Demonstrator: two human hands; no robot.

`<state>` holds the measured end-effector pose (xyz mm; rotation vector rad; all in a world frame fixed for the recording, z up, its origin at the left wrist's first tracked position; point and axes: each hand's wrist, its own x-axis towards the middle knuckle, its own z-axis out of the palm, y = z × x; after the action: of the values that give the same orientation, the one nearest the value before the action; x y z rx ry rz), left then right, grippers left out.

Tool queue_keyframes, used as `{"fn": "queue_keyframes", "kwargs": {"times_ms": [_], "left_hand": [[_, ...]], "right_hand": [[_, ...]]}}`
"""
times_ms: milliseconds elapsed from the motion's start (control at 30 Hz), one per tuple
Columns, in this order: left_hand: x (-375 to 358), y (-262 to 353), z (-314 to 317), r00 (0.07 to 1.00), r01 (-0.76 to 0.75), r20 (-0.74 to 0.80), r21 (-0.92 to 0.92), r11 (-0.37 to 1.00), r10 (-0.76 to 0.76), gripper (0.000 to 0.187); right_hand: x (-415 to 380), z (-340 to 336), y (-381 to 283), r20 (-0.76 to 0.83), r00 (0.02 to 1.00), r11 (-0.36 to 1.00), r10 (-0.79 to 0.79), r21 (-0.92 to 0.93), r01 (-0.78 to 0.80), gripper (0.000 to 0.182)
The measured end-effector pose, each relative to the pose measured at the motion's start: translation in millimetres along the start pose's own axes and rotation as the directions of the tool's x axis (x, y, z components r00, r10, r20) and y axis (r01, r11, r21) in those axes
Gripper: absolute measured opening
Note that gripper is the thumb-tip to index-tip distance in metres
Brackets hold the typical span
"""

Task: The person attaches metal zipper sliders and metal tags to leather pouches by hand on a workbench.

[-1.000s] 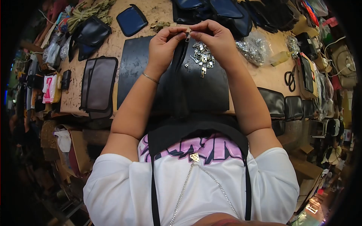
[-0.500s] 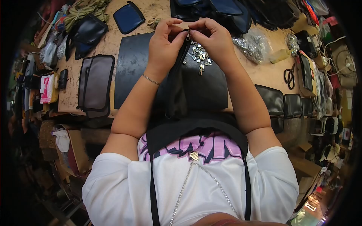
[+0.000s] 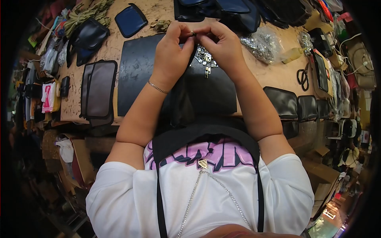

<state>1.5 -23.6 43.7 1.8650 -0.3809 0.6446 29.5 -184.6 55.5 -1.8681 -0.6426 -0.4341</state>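
My left hand [image 3: 170, 53] is closed, pinching the top end of a black zipper tape [image 3: 184, 89] between thumb and fingers. The tape hangs down over the mat's edge toward my lap. Close beside it, my right hand [image 3: 218, 41] pinches at the same end; its fingertips meet the left ones around a tiny zipper slider, mostly hidden by the fingers. Under my hands lies a loose heap of silver and gold zipper sliders [image 3: 204, 59] on a black mat [image 3: 137, 75].
A plastic bag of metal parts [image 3: 264, 44] and black-handled scissors [image 3: 303, 80] lie to the right. Black pouches [image 3: 281, 103] line the right front edge. Dark flat panels [image 3: 99, 89] lie left, a blue-faced piece [image 3: 131, 20] behind, and more dark pouches [image 3: 234, 8] at the back.
My fingertips have drawn closer together at the tape's end, and a slider that showed by my right thumb is now mostly covered. The whole view has shifted slightly.
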Motion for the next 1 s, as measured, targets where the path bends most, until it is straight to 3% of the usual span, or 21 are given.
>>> {"fn": "queue_keyframes", "kwargs": {"times_ms": [200,300,400,500,600,733,900,1000], "left_hand": [[-3.2,-4.5,3.3,1.0,0.004,0.002,-0.023,1.0,-0.004,0.019],[-2.9,0.3,1.7,1.0,0.021,0.016,-0.004,1.0,-0.021,0.019],[-4.3,-1.7,2.3,0.999,0.044,-0.013,-0.02,0.999,-0.044,0.018],[-6.9,-10.3,7.9,0.998,0.033,-0.06,-0.053,0.998,-0.036,0.019],[-5.1,-4.7,6.6,0.999,0.0,-0.037,-0.008,1.0,0.0,0.019],[-4.1,-0.8,5.6,1.0,-0.012,-0.017,0.062,0.998,0.013,0.019],[-4.7,3.9,5.4,0.998,-0.056,-0.001,0.111,0.992,0.056,0.018],[-5.9,9.6,3.6,0.998,-0.056,0.026,0.165,0.985,0.052,0.019]], "right_hand": [[-2.2,1.3,9.2,0.02,0.997,0.996,0.068,0.062,-0.069,0.017],[-3.9,2.1,4.3,0.064,0.969,0.938,0.24,0.244,-0.248,0.015],[-5.1,3.7,3.9,0.107,0.957,0.87,0.269,0.4,-0.289,0.014],[-6.0,0.8,6.2,0.094,0.97,0.937,0.224,0.254,-0.241,0.015],[-6.5,0.3,-0.7,0.08,0.961,0.89,0.264,0.364,-0.275,0.015],[-6.6,2.4,3.6,0.059,0.964,0.901,0.26,0.345,-0.264,0.012],[-8.4,0.0,11.0,0.047,0.986,0.979,0.162,0.12,-0.166,0.012],[-7.7,2.2,17.0,0.057,0.981,0.957,0.185,0.219,-0.193,0.014]]}}
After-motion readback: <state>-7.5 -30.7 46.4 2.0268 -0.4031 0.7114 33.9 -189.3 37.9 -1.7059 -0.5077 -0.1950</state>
